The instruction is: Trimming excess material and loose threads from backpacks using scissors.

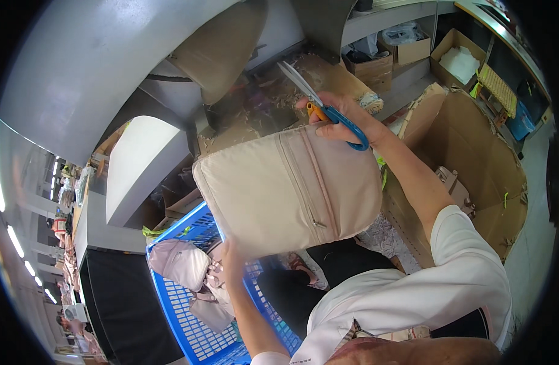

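A beige fabric bag (255, 182), seemingly a backpack, is held up before me, with a long zipper (300, 188) and a pinkish piping strip across its face. My left hand (234, 258), somewhat blurred, grips the bag's lower left corner; some of its fingers are hidden. At the upper edge, my right hand (347, 112) is closed around scissors (346, 121) with blue and orange on the handles. Their blades look closed together and point up and left, away from the bag. The same hand also touches or lies close against the bag's top edge.
Below left stands a blue plastic basket (164, 298) with more pinkish bags (182, 264) inside. A large cardboard box (492, 176) at right holds a beige item (454, 185). Smaller cartons (459, 55) sit at upper right. A grey machine body (109, 67) overhangs the upper left.
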Demonstrator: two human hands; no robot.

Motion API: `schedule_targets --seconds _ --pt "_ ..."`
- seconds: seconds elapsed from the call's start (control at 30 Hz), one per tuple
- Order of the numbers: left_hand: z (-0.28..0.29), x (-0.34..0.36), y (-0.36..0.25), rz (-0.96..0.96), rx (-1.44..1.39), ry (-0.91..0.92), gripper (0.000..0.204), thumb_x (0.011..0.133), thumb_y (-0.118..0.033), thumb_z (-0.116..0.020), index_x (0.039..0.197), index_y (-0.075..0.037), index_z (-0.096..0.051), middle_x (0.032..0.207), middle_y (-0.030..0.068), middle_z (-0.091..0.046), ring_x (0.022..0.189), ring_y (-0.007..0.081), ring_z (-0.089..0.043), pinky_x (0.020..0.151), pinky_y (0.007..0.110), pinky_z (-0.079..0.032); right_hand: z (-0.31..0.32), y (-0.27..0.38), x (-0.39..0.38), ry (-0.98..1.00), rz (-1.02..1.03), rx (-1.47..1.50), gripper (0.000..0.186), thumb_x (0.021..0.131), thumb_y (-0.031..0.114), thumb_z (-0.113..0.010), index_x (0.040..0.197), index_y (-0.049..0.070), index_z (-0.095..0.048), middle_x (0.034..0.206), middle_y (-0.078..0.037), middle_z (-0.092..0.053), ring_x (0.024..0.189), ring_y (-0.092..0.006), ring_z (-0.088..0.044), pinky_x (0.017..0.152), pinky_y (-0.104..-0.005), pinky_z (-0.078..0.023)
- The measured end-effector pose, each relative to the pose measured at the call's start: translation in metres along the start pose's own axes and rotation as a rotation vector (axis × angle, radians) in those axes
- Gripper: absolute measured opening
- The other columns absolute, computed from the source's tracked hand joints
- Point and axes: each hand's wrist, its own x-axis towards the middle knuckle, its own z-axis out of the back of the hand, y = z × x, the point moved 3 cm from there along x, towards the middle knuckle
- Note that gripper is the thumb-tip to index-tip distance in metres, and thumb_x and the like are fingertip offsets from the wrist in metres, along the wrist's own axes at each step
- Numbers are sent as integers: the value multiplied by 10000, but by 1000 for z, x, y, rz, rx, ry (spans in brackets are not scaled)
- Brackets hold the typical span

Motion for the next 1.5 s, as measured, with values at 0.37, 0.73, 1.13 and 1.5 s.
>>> schedule_targets --seconds 0.37,0.73,1.13,1.5 --pt "-35 -17 -46 -331 -226 -5 192 774 -137 -628 914 -9 -602 854 36 -619 754 103 -555 721 224 -421 7 -14 26 -26 -104 63 427 644 -2 -574 1065 60 -544 702 -3 -512 661 -71 -483 645 -197 -405" --pt "-36 -25 -55 -369 -226 -143 176 778 -133 -610 883 8 -602 772 30 -611 643 80 -538 600 197 -409 2 -25 36 -33 -98 60 452 617 7 -575 1067 39 -544 727 -30 -521 687 -97 -501 658 -216 -415" --pt "-40 -29 -60 -427 -264 -178 163 798 -111 -571 863 37 -595 712 38 -606 575 71 -541 518 180 -415 9 -25 30 -47 -142 22 454 609 30 -587 1060 35 -538 710 -13 -516 660 -93 -492 635 -202 -401" --pt "-14 -28 -28 -386 -505 -271 298 793 -89 -587 1061 30 -530 971 95 -593 858 188 -572 777 278 -462 -5 -29 10 -19 -321 60 417 627 19 -617 1031 3 -513 669 -50 -550 537 -90 -495 515 -206 -405"
